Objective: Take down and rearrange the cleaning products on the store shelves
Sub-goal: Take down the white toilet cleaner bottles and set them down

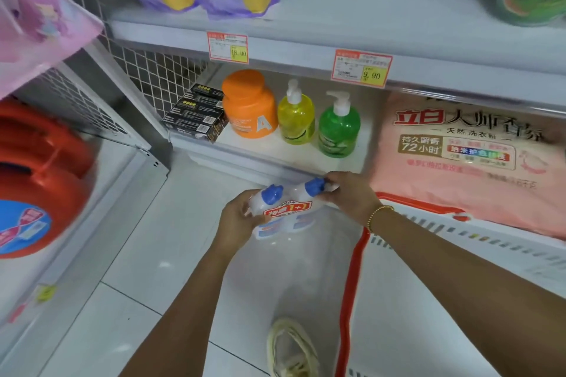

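Both hands grip a twin-pack of blue-capped bottles, left hand and right hand, just below the lower shelf edge, above bare floor tiles.

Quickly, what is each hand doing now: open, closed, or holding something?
Left hand: grips the twin pack of bottles.
Right hand: grips the same pack near its right blue cap.

Your twin pack is white, its caps blue, its band red with yellow — the jar is orange, one pump bottle yellow, the other pump bottle green.
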`<state>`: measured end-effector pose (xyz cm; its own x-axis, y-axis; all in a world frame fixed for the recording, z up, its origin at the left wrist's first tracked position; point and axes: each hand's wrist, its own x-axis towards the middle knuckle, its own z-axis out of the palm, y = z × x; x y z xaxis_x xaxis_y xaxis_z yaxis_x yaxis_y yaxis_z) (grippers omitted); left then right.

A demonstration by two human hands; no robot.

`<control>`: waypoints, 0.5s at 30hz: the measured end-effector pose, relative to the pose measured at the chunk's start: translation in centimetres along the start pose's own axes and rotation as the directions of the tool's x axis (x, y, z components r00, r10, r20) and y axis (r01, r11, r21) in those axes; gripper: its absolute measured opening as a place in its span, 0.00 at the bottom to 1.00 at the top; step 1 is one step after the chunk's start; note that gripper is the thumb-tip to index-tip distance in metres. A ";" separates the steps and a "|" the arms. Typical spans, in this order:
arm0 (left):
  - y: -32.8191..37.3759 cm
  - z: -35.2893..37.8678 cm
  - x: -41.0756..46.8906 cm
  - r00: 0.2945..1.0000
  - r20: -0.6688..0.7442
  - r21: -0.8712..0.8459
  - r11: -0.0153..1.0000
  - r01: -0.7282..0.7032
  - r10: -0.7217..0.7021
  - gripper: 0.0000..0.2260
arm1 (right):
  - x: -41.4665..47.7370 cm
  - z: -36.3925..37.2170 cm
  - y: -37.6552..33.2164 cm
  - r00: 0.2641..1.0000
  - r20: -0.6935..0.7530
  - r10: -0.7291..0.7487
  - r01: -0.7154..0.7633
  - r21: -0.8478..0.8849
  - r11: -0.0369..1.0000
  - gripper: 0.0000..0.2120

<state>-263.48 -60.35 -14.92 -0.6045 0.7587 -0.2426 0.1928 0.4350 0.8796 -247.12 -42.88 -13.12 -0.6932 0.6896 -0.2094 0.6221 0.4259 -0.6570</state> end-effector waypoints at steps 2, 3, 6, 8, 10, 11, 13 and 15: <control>0.1 -0.5 -0.1 1.000 -0.004 0.068 0.998 -0.010 0.011 0.18 | -0.3 -0.1 -0.3 1.000 0.003 -0.023 0.023 0.029 0.999 0.12; 0.3 -0.9 -0.2 1.000 -0.009 0.108 0.994 -0.016 0.017 0.18 | -0.5 -0.2 -0.5 1.000 0.004 -0.027 0.027 0.049 0.998 0.12; 1.7 -2.2 -0.3 0.996 -0.033 0.214 0.974 -0.073 0.082 0.14 | -1.8 -1.6 -1.5 0.999 -0.018 -0.047 0.048 0.053 0.997 0.14; 3.9 -2.9 -0.4 0.991 -0.039 0.255 0.961 -0.110 0.124 0.10 | -3.0 -3.7 -2.8 0.992 -0.063 -0.110 0.113 0.047 0.992 0.12; 7.6 -3.4 -0.2 0.982 -0.061 0.263 0.952 -0.157 0.179 0.03 | -4.2 -6.9 -4.8 0.965 -0.149 -0.216 0.222 0.022 0.975 0.07; 9.9 -3.5 -0.1 0.968 -0.076 0.270 0.939 -0.212 0.241 0.04 | -4.8 -9.0 -5.7 0.939 -0.208 -0.273 0.277 -0.014 0.961 0.05; 14.9 -3.6 -0.1 0.914 -0.106 0.273 0.895 -0.353 0.392 0.14 | -5.8 -13.6 -7.0 0.848 -0.378 -0.372 0.360 -0.105 0.927 0.04; 20.3 -3.5 -0.3 0.856 -0.140 0.206 0.860 -0.466 0.498 0.19 | -6.2 -18.4 -7.0 0.733 -0.537 -0.417 0.369 -0.201 0.907 0.04</control>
<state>-262.09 -53.42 4.44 -0.5300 0.7978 0.2875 0.6072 0.1203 0.7854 -240.47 -39.36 6.13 -0.5720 0.6424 0.5101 0.3818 0.7589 -0.5276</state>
